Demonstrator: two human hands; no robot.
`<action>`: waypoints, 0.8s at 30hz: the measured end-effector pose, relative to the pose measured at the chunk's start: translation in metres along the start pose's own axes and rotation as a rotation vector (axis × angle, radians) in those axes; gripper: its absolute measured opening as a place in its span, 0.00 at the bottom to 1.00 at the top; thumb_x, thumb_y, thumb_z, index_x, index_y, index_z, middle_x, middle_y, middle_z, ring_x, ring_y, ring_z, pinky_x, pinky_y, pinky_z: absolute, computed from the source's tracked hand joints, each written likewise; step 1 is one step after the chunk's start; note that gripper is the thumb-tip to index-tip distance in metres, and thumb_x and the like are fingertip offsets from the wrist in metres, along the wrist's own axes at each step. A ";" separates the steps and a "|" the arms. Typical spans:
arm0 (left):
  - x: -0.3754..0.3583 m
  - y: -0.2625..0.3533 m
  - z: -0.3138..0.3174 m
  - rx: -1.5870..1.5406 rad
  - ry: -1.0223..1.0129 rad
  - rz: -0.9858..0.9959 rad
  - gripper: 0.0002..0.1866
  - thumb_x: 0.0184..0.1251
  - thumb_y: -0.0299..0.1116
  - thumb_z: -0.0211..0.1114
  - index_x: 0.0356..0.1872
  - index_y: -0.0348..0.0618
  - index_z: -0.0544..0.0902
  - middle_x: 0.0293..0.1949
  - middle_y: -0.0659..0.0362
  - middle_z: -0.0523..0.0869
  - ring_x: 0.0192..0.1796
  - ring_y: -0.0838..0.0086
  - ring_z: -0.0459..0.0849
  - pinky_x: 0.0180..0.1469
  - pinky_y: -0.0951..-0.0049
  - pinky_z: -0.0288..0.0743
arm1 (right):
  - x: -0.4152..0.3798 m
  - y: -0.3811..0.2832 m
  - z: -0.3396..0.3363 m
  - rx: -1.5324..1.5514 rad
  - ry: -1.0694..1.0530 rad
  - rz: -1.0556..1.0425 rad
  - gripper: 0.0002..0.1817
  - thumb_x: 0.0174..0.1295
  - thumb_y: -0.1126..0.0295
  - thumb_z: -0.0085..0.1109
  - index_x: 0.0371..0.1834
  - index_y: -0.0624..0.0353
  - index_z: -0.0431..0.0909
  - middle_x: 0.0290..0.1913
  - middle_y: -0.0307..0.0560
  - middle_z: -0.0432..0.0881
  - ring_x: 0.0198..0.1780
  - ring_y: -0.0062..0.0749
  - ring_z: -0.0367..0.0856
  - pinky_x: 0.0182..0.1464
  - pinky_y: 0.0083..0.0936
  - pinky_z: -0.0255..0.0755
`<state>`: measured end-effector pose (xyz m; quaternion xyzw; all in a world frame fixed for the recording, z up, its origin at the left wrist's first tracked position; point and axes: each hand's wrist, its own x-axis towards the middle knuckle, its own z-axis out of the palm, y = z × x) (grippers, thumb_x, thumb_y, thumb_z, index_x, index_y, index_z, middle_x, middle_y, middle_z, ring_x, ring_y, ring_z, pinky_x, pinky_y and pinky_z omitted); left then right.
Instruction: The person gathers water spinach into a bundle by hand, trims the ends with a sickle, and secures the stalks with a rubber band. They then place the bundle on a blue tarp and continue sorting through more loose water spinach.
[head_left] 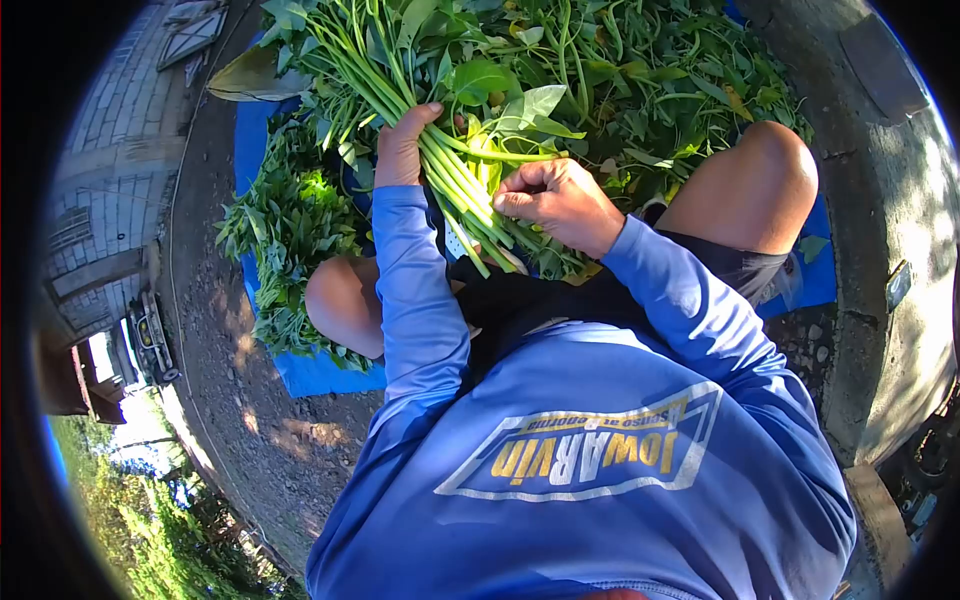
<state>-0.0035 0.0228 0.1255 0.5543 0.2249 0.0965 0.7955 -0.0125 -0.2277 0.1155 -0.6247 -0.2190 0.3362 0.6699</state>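
Observation:
My left hand (405, 145) is wrapped round a bunch of water spinach (375, 85), its long pale green stems slanting down to the right and their cut ends hanging over my lap. Just right of it, my right hand (565, 205) is closed with thumb and fingers pinched together. A single water spinach stem (500, 154) runs from the bunch to the fingers of that hand. Beside the stem, a broad leaf (535, 108) and some yellowed leaves lie near my fingers. The exact pinch point is partly hidden by my fingers.
A large heap of loose greens (690, 80) spreads in front of my knees on a blue tarp (305, 375). More bunched greens (295, 235) lie by my left knee. A concrete ledge (885, 200) borders the right side, and bare ground (230, 300) lies left.

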 end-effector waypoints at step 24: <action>0.034 0.007 -0.041 -0.117 0.087 -0.017 0.18 0.67 0.37 0.71 0.51 0.35 0.84 0.41 0.46 0.91 0.40 0.59 0.90 0.47 0.55 0.89 | 0.021 -0.068 -0.027 -0.603 0.138 -0.310 0.10 0.65 0.74 0.66 0.47 0.62 0.88 0.38 0.55 0.88 0.43 0.47 0.88 0.50 0.43 0.83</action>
